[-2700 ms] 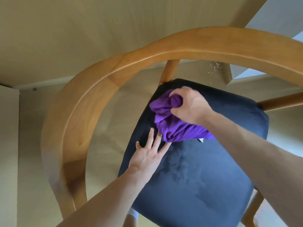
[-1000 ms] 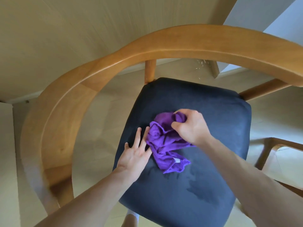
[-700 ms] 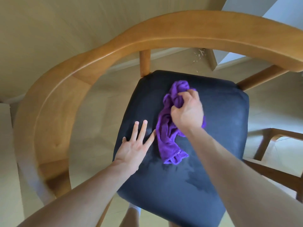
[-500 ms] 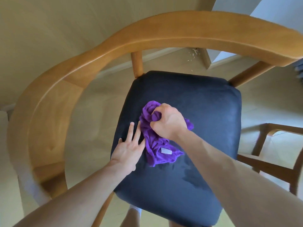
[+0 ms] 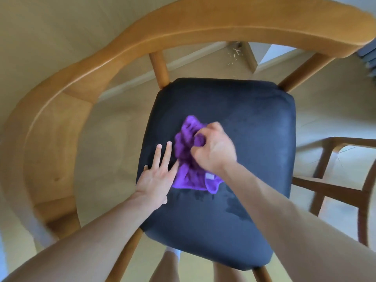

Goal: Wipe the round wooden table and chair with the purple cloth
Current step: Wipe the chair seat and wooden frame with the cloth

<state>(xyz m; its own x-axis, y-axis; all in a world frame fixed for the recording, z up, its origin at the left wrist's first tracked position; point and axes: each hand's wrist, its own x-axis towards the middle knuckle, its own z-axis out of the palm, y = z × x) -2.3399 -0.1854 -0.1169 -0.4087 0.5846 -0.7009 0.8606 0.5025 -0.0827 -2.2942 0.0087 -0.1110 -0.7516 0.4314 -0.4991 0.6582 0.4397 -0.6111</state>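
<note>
Head view: one cloth point(image 5: 188, 159) lies bunched on one chair's seat point(image 5: 254, 123); right hand point(image 5: 213, 151) grips it, left hand point(image 5: 156, 178) rests flat beside, fingers point(image 5: 162, 153) straight and spread.

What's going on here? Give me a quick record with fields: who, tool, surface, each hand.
who: a person, seen from above
tool: purple cloth, bunched
surface: dark seat of a wooden chair, with damp patches
right hand: grips the cloth against the seat
left hand: flat on the seat, fingers straight, beside the cloth
</note>
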